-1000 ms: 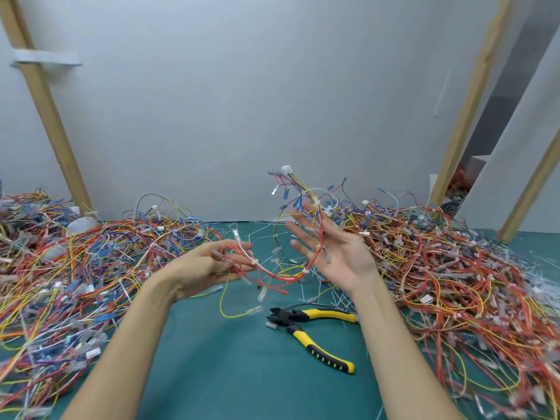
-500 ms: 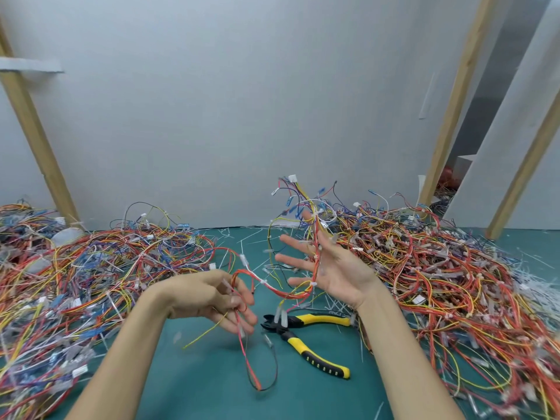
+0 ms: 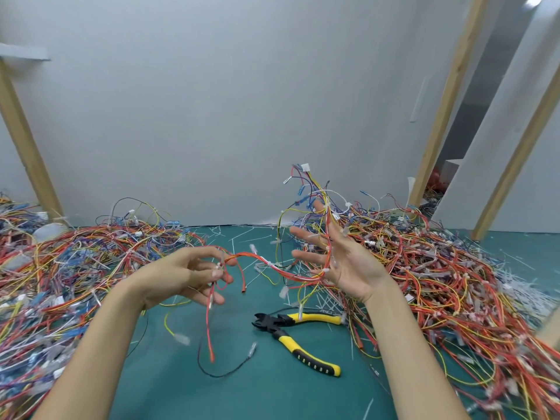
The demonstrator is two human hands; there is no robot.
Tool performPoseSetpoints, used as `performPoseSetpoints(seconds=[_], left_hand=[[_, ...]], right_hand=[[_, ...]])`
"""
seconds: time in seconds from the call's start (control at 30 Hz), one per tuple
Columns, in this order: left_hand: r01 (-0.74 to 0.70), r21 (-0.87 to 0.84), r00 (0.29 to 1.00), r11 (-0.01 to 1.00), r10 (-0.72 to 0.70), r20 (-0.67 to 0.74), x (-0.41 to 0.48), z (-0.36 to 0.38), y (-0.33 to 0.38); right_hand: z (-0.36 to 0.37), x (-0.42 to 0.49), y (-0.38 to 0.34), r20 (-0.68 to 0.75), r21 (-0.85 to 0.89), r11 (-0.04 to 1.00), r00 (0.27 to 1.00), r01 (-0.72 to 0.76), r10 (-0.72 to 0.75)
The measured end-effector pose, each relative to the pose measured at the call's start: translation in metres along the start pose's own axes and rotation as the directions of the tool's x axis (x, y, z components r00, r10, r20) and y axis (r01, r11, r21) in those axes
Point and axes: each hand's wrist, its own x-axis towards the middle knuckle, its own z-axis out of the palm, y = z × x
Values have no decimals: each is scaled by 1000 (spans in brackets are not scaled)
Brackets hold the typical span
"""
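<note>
wire harness [image 3: 272, 266] strung between grips. left grip [image 3: 194, 274] pinches red strands; right grip [image 3: 342, 262] splayed wide, bundle draped across it. light, floppy, snag-prone; judge best held at tied trunk beside right grip.

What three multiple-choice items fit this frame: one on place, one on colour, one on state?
1. Where do the cutters lie?
A. On the green mat, between the forearms
B. On top of a wire pile
C. Hung on a wooden post

2. What colour are the cutter handles?
A. Red
B. Blue
C. Yellow with black

3. How is the right hand held?
A. Clenched in an empty fist
B. Fingers spread, wire harness draped over it
C. Pressed flat on the mat

Answers:
1 A: the tool lies on bare mat below the hands.
2 C: both handles are yellow with black patches.
3 B: the fingers are straight and splayed, and red wires run across the palm to the left hand, which pinches them.
</note>
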Motion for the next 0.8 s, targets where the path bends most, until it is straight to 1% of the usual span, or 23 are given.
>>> performPoseSetpoints(seconds=[0.1, 0.17, 0.23, 0.3, 0.4, 0.47, 0.57, 0.63, 0.67, 0.7, 0.73, 0.77, 0.8], left_hand=[[-78, 10, 985, 997, 79, -156, 4, 1, 0], [-123, 41, 961, 992, 130, -244, 8, 4, 2], [-145, 102, 927, 984, 172, -334, 13, 9, 3], [-151, 182, 897, 972, 212, -388, 19, 18, 3], [-161, 263, 862, 951, 265, -431, 28, 32, 1], [-164, 319, 855, 933, 296, -426, 32, 39, 1], [-159, 325, 890, 932, 277, -361, 35, 49, 0], [-109, 413, 906, 904, 261, -333, 37, 63, 1], [-89, 478, 906, 874, 271, -327, 38, 73, 1], [-95, 497, 905, 863, 282, -318, 38, 86, 1], [-124, 467, 911, 876, 287, -296, 39, 100, 2], [-176, 360, 929, 916, 275, -247, 39, 114, 3], [-218, 209, 953, 953, 254, -162, 39, 129, 4]], right_hand=[[0, 0, 0, -73, 13, 1000, 997, 27, -26], [0, 2, -1, -151, -63, 996, 986, 58, -67], [2, 6, -3, -214, -109, 991, 972, 72, -94], [6, 13, -8, -289, -109, 992, 953, 58, -87], [9, 25, -26, -384, -166, 986, 920, 20, -84], [10, 32, -44, -398, -250, 968, 912, 1, -104], [11, 40, -70, -426, -345, 939, 893, -9, -147], [14, 45, -87, -489, -408, 913, 848, -14, -205], [16, 48, -96, -527, -475, 879, 808, -25, -262], [20, 50, -107, -558, -571, 819, 754, -47, -346], [23, 51, -118, -559, -687, 722, 695, -81, -453], [25, 52, -131, -516, -803, 582, 638, -129, -571], [28, 53, -143, -435, -894, 409, 576, -184, -692]])
